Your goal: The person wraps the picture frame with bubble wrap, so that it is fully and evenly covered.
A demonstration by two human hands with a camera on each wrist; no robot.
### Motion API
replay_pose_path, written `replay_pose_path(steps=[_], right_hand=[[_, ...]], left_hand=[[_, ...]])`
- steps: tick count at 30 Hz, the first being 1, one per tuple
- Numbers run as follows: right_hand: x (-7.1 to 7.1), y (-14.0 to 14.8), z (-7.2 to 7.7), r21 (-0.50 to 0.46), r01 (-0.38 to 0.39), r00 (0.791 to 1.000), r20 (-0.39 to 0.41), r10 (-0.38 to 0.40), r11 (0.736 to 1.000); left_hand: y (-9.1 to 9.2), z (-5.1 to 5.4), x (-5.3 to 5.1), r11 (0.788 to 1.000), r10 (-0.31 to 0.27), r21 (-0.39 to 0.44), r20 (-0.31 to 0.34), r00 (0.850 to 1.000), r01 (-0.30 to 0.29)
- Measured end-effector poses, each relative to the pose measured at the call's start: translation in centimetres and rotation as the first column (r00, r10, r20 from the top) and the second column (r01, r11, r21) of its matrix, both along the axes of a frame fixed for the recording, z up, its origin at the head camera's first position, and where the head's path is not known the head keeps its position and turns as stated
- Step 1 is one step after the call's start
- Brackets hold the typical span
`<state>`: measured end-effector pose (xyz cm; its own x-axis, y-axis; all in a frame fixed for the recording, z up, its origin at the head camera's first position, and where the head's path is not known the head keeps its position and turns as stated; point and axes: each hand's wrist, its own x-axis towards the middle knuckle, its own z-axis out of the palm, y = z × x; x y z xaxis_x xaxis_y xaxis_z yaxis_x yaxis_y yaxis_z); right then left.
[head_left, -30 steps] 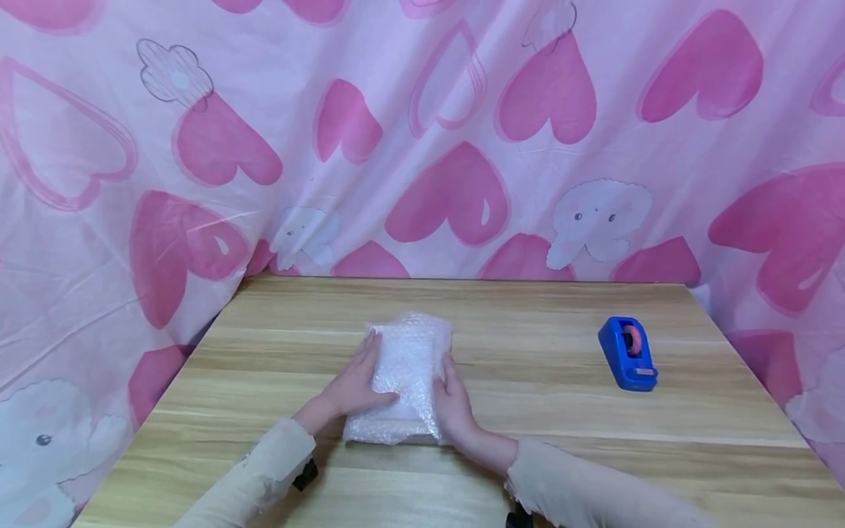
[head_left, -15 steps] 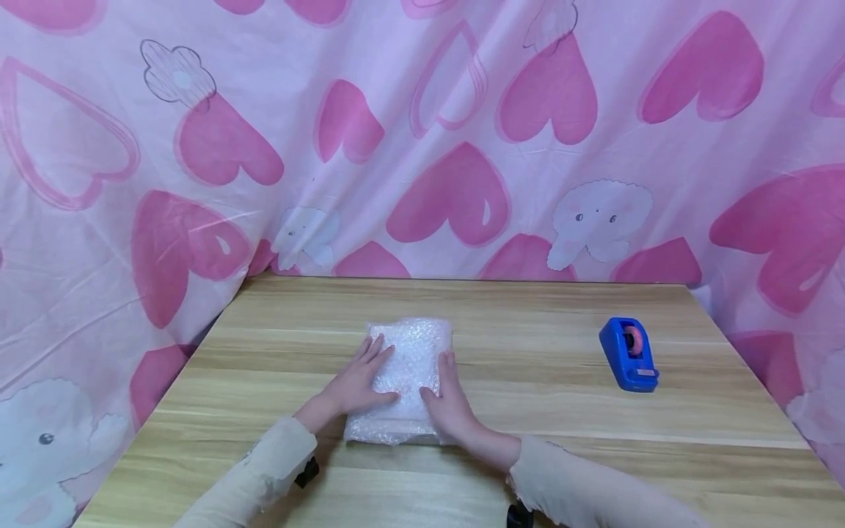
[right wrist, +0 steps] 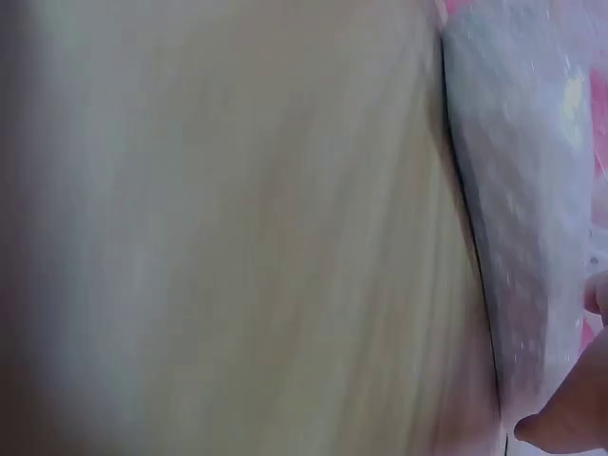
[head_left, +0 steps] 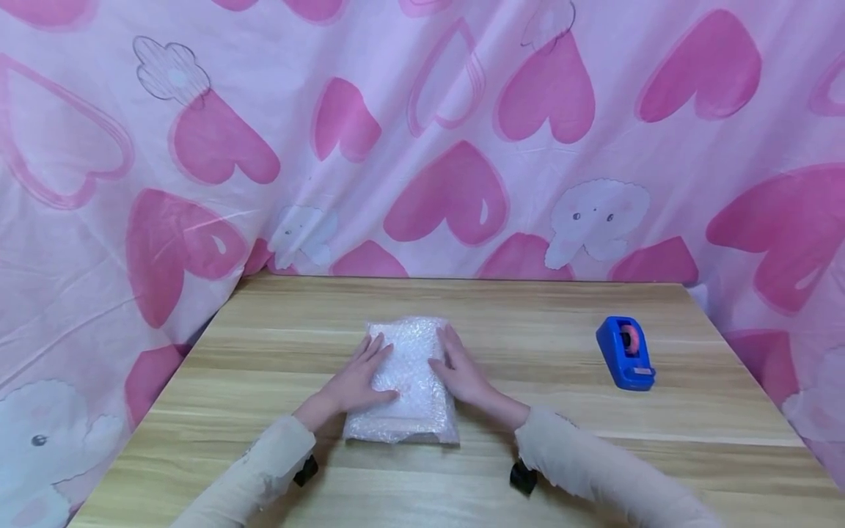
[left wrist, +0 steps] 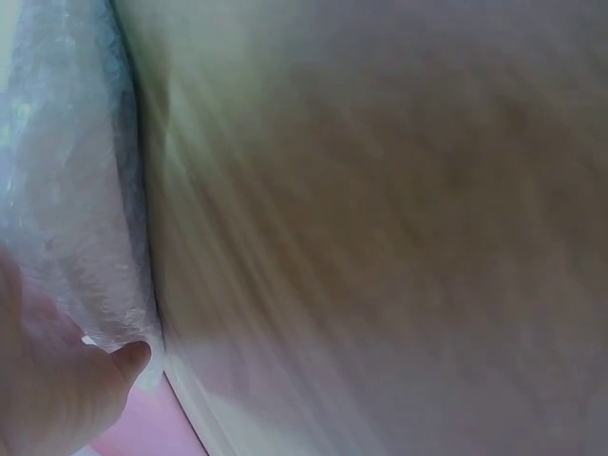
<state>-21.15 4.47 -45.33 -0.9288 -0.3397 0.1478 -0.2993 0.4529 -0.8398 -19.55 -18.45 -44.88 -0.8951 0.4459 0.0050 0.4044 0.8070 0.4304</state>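
The left hand [head_left: 356,378] rests on the left side of a bubble-wrapped packet [head_left: 409,381], its fingers spread and its thumb reaching across the top. The right hand [head_left: 465,374] touches the far part of the right side, fingers extended and thumb apart from them. The packet lies flat on the worktop [head_left: 528,330], between the two hands, its near edge towards the person. What is inside the wrap cannot be made out through the cloudy plastic, and the hands cover parts of both sides. In the left wrist view, hand and wrap are cut off at the left; in the right wrist view, both are cut off at the right, and the wood is blurred in each.

Pale sleeves [head_left: 264,462] run out of view at the near edge, with a black piece [head_left: 524,477] under each wrist. Well apart on the right stands a blue tape dispenser [head_left: 626,363] carrying a pink roll [head_left: 633,340], beyond the right forearm. A pink cloth [head_left: 568,165] printed with hearts hangs behind the worktop's far edge and along both sides.
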Motion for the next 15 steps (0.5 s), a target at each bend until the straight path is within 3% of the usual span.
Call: replay_pose_path(steps=[3,7,11,15], right_hand=[[0.1,-1.0,-0.3,0.011,-0.029,0.999,-0.026,0.029,1.0],[0.0,-2.2,-0.6,0.032,0.022,0.998,-0.063,-0.02,0.999],[0.2,-3.0,-0.8,0.15,0.073,0.993,-0.103,-0.058,0.986],[0.1,-3.6,-0.6,0.287,0.092,0.989,-0.135,-0.055,0.953]], left_hand=[[-0.1,-0.2,-0.2,1.0,0.006,0.003,-0.008,1.0,-0.006],[0.1,-0.3,-0.3,1.0,0.005,0.02,-0.015,1.0,-0.005],[0.3,-0.4,-0.3,0.999,-0.005,0.038,-0.021,1.0,0.006],[0.3,-0.3,-0.3,0.998,-0.011,0.061,-0.035,0.999,0.014]])
